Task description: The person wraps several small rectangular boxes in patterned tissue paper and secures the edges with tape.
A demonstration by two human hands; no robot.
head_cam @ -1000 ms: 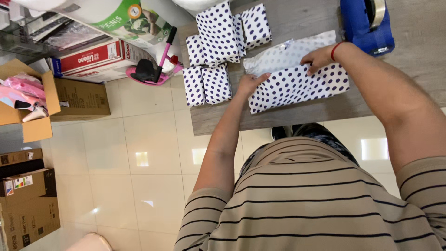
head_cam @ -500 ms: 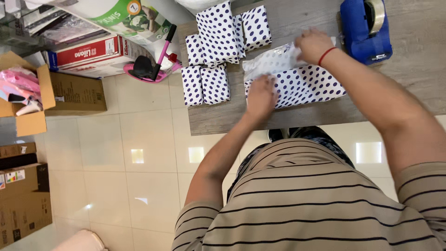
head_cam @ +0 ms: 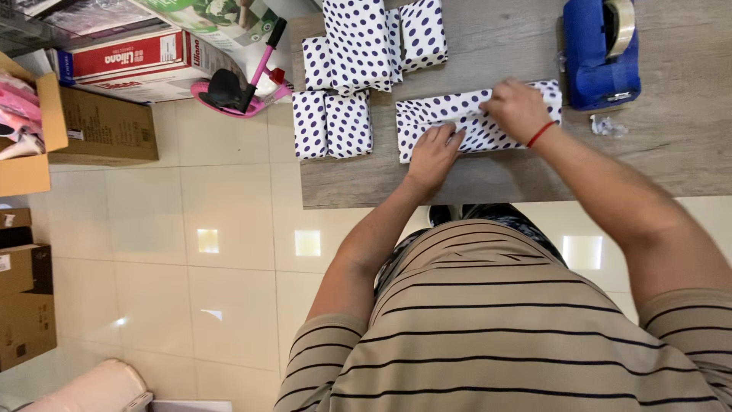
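Wooden table: both hands flat on dotted package.

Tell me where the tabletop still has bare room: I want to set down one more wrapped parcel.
Bare wood lies along the near edge of the table, below the two small dotted parcels, and at the right, beyond the blue tape dispenser and a crumpled scrap. Another strip runs between the stacked parcels and the dispenser. Crowded: the far left corner, and the middle, where both hands press the dotted package.
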